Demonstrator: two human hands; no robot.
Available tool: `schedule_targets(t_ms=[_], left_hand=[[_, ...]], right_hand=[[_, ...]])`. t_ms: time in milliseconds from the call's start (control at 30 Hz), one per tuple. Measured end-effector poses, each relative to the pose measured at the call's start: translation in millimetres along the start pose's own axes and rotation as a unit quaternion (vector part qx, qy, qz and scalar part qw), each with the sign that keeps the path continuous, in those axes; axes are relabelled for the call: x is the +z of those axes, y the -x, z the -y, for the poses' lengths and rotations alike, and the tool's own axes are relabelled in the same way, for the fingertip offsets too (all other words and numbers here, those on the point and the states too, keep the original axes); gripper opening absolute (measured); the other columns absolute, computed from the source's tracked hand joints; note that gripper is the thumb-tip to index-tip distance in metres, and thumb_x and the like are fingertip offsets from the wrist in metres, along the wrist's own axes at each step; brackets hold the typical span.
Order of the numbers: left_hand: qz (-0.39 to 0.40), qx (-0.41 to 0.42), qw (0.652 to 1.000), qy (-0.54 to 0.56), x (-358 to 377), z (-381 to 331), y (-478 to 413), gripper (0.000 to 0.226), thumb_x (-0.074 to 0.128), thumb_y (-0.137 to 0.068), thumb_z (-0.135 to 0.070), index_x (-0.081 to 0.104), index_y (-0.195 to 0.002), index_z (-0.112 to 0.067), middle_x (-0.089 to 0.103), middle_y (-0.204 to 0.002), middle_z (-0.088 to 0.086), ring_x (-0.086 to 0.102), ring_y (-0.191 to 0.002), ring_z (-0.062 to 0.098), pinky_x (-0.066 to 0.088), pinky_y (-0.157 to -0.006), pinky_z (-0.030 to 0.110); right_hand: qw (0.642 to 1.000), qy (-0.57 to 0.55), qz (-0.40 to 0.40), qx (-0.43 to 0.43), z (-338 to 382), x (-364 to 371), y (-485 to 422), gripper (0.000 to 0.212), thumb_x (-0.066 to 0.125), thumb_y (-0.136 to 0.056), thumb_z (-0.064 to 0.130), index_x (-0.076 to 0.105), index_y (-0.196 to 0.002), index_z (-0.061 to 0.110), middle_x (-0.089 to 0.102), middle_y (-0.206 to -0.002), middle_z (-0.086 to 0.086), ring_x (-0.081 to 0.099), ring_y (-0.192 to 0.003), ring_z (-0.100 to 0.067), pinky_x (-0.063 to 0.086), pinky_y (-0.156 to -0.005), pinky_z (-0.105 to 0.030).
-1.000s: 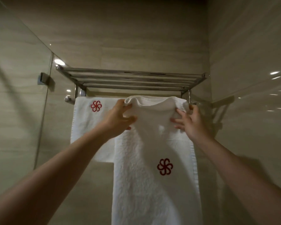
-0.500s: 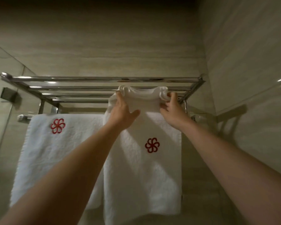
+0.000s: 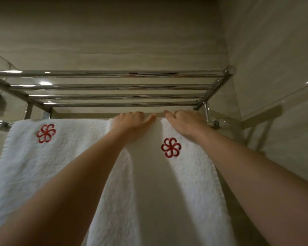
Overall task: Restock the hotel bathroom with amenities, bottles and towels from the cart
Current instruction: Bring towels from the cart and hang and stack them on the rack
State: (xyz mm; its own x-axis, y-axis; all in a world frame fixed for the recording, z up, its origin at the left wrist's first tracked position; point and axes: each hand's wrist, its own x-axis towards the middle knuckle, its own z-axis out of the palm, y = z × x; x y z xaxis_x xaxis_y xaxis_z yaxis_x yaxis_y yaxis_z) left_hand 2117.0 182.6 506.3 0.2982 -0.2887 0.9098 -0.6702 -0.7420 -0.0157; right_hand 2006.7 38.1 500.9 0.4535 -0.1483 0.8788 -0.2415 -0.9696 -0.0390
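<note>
Both hands clasp the towel (image 3: 188,174) at its top fold on the rail (image 3: 217,122), my left hand (image 3: 130,124) just beside my right hand (image 3: 184,124), fingers curled.

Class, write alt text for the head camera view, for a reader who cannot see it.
A person's left hand and right hand grip the top fold of a white towel with a red flower logo, draped over the bar under a chrome towel rack. A second towel with the same logo hangs on that bar to its left.

No readable text on the towel (image 3: 194,174)
</note>
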Motion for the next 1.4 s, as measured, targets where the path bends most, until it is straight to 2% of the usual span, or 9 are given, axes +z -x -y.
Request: schedule_targets(t_ms=[100,233,333,467,667,933,1100,1233,1400], left_hand=[[0.025,-0.013,0.999,-0.025,3,-1,-8,0.068,0.011,-0.082,-0.075,0.055,-0.084,-0.023,0.051,-0.063,-0.003,0.047,-0.058,0.012,0.028,-0.053,0.026],[0.051,-0.045,0.997,-0.031,2,-4,-17,0.066,0.013,-0.081,-0.076,0.048,-0.089,-0.022,0.044,-0.063,-0.004,0.040,-0.057,0.011,0.029,-0.058,0.029],[0.025,-0.053,0.998,0.015,0,-6,-8,0.060,0.017,-0.088,-0.068,0.054,-0.092,-0.021,0.050,-0.066,-0.003,0.048,-0.061,0.013,0.037,-0.065,0.032],[-0.140,-0.051,0.980,0.134,2,-11,41,0.032,0.038,-0.093,-0.043,0.050,-0.113,-0.021,0.054,-0.113,0.004,0.047,-0.108,0.021,0.019,-0.107,0.039],[-0.150,-0.146,0.924,0.321,1,-20,109,0.081,0.063,-0.085,-0.029,0.012,-0.147,-0.014,0.009,-0.153,0.004,0.011,-0.141,0.022,0.017,-0.116,0.043],[-0.039,-0.304,0.807,0.505,-15,-17,101,0.061,0.062,-0.087,-0.026,0.028,-0.135,-0.014,0.051,-0.121,0.011,0.057,-0.103,0.029,0.052,-0.085,0.045],[-0.041,-0.326,0.792,0.515,-13,-16,93,0.050,0.059,-0.089,-0.020,0.031,-0.129,-0.011,0.050,-0.109,0.008,0.055,-0.089,0.024,0.050,-0.069,0.040],[-0.050,-0.323,0.792,0.516,-6,-16,94,0.050,0.059,-0.089,-0.019,0.028,-0.129,-0.014,0.049,-0.108,0.007,0.054,-0.091,0.025,0.050,-0.072,0.042],[-0.070,-0.288,0.797,0.526,-3,-11,100,0.049,0.060,-0.088,-0.023,0.038,-0.131,-0.016,0.054,-0.110,0.005,0.057,-0.092,0.023,0.051,-0.070,0.038]], right_hand=[[1.000,-0.005,0.023,0.017,2,-3,1,0.067,0.012,-0.095,0.058,0.056,-0.072,0.013,0.049,-0.060,-0.003,0.047,-0.057,-0.021,0.051,-0.084,-0.043],[0.995,0.013,0.084,0.055,5,-9,-8,0.073,0.009,-0.094,0.060,0.047,-0.133,0.012,0.053,-0.133,-0.015,0.048,-0.121,-0.033,0.037,-0.100,-0.045],[0.990,-0.008,0.127,0.054,3,-10,-12,0.071,0.009,-0.093,0.061,0.033,-0.143,0.016,0.037,-0.147,-0.014,0.035,-0.134,-0.033,0.029,-0.107,-0.048],[0.992,-0.003,0.125,0.033,2,-8,-12,0.073,0.007,-0.092,0.063,0.037,-0.140,0.016,0.043,-0.144,-0.013,0.039,-0.131,-0.032,0.028,-0.106,-0.047],[0.992,-0.005,0.127,0.017,-1,-9,-15,0.076,0.007,-0.091,0.066,0.037,-0.140,0.017,0.043,-0.144,-0.011,0.040,-0.130,-0.031,0.029,-0.104,-0.045],[0.984,-0.018,0.155,0.085,1,-14,-10,0.077,0.008,-0.089,0.068,0.037,-0.142,0.019,0.034,-0.150,-0.013,0.028,-0.138,-0.034,0.019,-0.111,-0.049],[0.990,-0.013,-0.141,-0.014,-8,1,30,0.044,0.027,-0.097,0.041,0.049,-0.125,0.016,0.053,-0.127,-0.006,0.042,-0.120,-0.025,0.028,-0.102,-0.040],[0.979,-0.029,-0.201,-0.019,-37,13,66,0.043,0.048,-0.090,0.032,0.043,-0.130,0.018,0.044,-0.124,-0.007,0.040,-0.115,-0.024,0.031,-0.093,-0.031],[0.974,-0.209,-0.064,0.055,-52,13,79,0.066,0.052,-0.091,0.035,0.012,-0.144,0.038,0.031,-0.145,-0.006,0.040,-0.126,-0.027,0.045,-0.092,-0.042]])
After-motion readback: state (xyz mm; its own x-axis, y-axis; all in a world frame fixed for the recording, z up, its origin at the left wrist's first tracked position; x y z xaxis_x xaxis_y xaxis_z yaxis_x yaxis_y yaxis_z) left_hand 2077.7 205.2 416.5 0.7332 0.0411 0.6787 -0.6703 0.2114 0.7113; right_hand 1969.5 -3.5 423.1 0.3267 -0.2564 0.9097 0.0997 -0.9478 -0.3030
